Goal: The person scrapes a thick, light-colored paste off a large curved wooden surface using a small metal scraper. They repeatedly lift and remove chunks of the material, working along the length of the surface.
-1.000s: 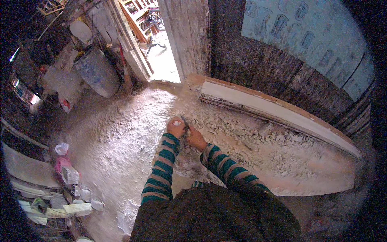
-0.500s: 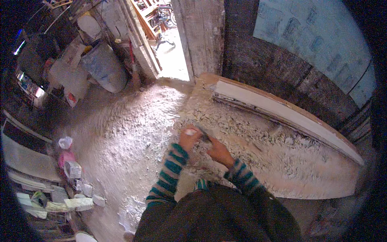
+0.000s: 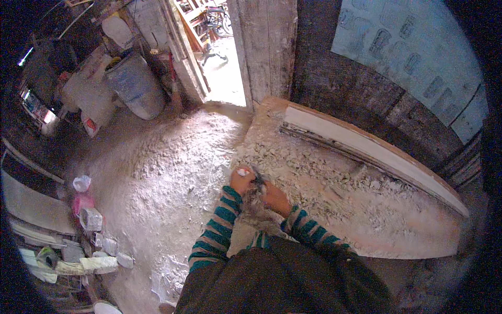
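Both my hands meet over a pale, dusty work surface (image 3: 397, 225) strewn with crumbly chips. My left hand (image 3: 241, 182) is closed around a small white piece (image 3: 242, 171), mostly hidden by the fingers. Close beside it on the right, my right hand (image 3: 275, 200) is wrapped round a dark, narrow tool (image 3: 256, 175). The tool reaches up alongside the left hand's fingers and seems to touch the white piece. Its exact kind is too blurred to make out. Pale chips (image 3: 293, 162) lie just beyond the hands.
A long white-faced board (image 3: 361, 144) edges the far right of the surface. Dusty floor (image 3: 167, 183) stretches left, toward a bright doorway (image 3: 225, 68). A blue-grey barrel (image 3: 136, 86) stands at the back left. Clear and pink plastic items (image 3: 83, 204) sit at the left.
My right hand has moved left and slightly toward me, closer to the left hand. The dark tool has shifted left with it. My left hand stays nearly in place.
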Demonstrator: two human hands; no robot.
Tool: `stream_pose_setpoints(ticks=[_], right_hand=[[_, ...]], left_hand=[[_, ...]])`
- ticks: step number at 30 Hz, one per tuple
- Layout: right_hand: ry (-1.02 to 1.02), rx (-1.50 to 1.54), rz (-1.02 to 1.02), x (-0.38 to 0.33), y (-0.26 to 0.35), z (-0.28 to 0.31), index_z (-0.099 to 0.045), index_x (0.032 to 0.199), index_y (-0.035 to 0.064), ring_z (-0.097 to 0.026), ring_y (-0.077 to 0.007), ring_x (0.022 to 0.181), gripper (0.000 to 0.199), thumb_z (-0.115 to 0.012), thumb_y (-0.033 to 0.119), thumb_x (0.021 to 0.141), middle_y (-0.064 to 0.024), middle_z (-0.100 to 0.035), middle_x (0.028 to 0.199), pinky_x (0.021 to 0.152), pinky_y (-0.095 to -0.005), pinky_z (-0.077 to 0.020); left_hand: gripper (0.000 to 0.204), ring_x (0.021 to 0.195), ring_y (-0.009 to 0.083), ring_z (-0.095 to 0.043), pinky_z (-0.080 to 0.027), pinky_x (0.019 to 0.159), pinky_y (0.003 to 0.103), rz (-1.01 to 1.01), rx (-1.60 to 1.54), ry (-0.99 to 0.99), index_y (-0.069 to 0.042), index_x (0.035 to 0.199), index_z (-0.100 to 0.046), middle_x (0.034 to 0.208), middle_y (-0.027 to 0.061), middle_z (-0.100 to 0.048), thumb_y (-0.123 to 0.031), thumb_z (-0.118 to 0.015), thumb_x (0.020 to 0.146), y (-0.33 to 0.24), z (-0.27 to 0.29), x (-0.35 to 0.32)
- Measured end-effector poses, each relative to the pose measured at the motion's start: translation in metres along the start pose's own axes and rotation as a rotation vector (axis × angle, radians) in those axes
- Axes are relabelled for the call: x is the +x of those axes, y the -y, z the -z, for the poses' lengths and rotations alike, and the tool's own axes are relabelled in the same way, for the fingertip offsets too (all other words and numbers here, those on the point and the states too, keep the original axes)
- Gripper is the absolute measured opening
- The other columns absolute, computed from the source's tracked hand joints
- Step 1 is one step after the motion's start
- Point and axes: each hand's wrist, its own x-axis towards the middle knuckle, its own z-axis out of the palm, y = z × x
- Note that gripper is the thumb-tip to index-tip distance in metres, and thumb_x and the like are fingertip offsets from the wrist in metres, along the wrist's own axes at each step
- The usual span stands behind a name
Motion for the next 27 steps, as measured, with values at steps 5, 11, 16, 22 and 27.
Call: stream_pose_setpoints(ticks=[5,11,16,22,27], right_hand=[[-0.010,0.170,0.140,0.043,0.000,-0.056,-0.035,0.131,0.0059,-0.057,-0.0209,0.060,0.064,-0.053,0.018,0.071,-0.0152,-0.061,0.089,0.055,-0.0316,-0.0459],[0.123,0.153,0.090,0.057,0.012,-0.041,-0.032,0.134,0.0064,-0.058,-0.0234,0.075,0.068,-0.055,0.015,0.071,-0.0174,-0.060,0.098,0.068,-0.0349,-0.0465],[-0.122,-0.203,-0.027,-0.006,0.013,0.041,-0.032,0.132,0.0031,-0.060,-0.0253,0.070,0.069,-0.056,0.012,0.068,-0.0175,-0.062,0.083,0.064,-0.0375,-0.0479],[-0.237,-0.082,-0.211,-0.018,-0.091,0.051,-0.040,0.128,0.0080,-0.059,-0.0233,0.056,0.061,-0.056,0.012,0.069,-0.0171,-0.062,0.080,0.056,-0.0370,-0.0476],[-0.181,-0.070,-0.178,0.042,-0.048,0.018,-0.042,0.126,0.0087,-0.061,-0.0298,0.070,0.058,-0.057,0.021,0.071,-0.0184,-0.061,0.089,0.068,-0.0389,-0.0488]], left_hand=[[0.009,0.054,0.0110,-0.053,-0.046,0.050,0.026,-0.088,0.045,-0.083,-0.006,0.069,-0.054,0.062,0.0015,-0.054,-0.006,-0.063,0.069,-0.008,0.051,0.022],[0.007,0.056,0.0108,-0.054,-0.049,0.051,0.025,-0.178,-0.008,-0.118,-0.008,0.073,-0.054,0.067,0.0016,-0.055,-0.004,-0.059,0.074,-0.031,0.059,0.016],[0.009,0.060,0.0138,-0.057,-0.050,0.056,0.027,-0.056,-0.054,0.033,-0.005,0.080,-0.056,0.074,0.0047,-0.058,-0.005,-0.064,0.074,-0.045,-0.033,-0.009],[0.011,0.059,0.0138,-0.057,-0.048,0.049,0.027,-0.041,0.021,0.132,-0.008,0.082,-0.058,0.071,0.0040,-0.058,-0.007,-0.065,0.074,0.026,-0.124,0.015],[0.011,0.058,0.0134,-0.056,-0.046,0.045,0.027,-0.053,-0.230,0.007,-0.009,0.080,-0.056,0.069,0.0037,-0.057,-0.005,-0.065,0.074,0.041,-0.054,0.054]])
